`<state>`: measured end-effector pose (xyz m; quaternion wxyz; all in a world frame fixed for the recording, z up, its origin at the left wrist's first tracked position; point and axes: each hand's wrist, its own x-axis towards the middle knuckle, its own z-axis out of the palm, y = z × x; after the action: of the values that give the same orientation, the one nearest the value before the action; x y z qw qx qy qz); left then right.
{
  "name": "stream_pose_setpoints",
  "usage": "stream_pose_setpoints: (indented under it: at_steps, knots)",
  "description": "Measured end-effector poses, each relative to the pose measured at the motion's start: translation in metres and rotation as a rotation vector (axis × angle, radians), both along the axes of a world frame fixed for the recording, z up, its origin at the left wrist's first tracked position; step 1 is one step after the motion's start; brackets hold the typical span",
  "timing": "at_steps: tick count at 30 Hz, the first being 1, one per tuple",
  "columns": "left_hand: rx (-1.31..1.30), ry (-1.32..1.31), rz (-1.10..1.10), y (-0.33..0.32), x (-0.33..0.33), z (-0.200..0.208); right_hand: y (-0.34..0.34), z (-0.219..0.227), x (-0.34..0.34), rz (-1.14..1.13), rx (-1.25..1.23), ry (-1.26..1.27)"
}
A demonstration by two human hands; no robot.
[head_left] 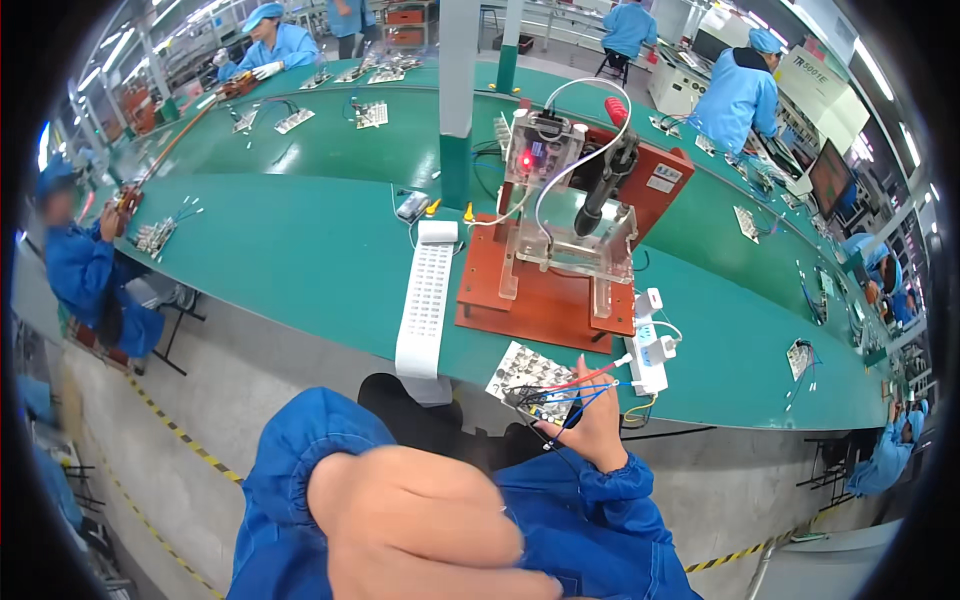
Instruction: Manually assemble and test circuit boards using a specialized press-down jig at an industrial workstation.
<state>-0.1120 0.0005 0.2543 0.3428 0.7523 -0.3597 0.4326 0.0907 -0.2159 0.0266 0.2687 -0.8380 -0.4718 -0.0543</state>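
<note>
Close to the camera, my left hand [425, 525] is a little blurred, its back toward me and its fingers curled. Whatever it may hold is hidden. At the table's front edge, my right hand [595, 420] grips the right side of a circuit board [522, 375] between thumb and fingers. Red, blue and black wires [590, 385] run from the board across that palm. Left of the board, a long strip of printed labels [425, 300] hangs over the table edge.
Behind the board stands an orange-based test fixture [535, 315] with a clear frame and a black toggle clamp [605, 185]. A white power strip [648, 350] lies to its right. A post [456, 150] rises from the green table [300, 255]. Co-workers sit around the benches.
</note>
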Motion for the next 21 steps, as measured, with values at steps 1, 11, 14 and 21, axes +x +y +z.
stream_pose_setpoints:
  at_steps: [1,11,14,21]
  knots:
    - [-0.081,0.075,-0.259,-0.004,0.012,0.011,0.002,0.0,0.0,0.007,0.001,-0.002]
    - [-0.314,0.15,-0.755,-0.019,0.033,0.012,0.005,-0.002,0.001,0.008,0.03,-0.018]
    - [-0.437,0.702,-0.774,-0.012,0.014,0.02,0.005,-0.005,0.002,0.014,0.034,-0.02]
    - [-0.487,0.053,-0.691,-0.015,0.027,-0.004,-0.01,0.0,0.003,-0.052,0.046,-0.035]
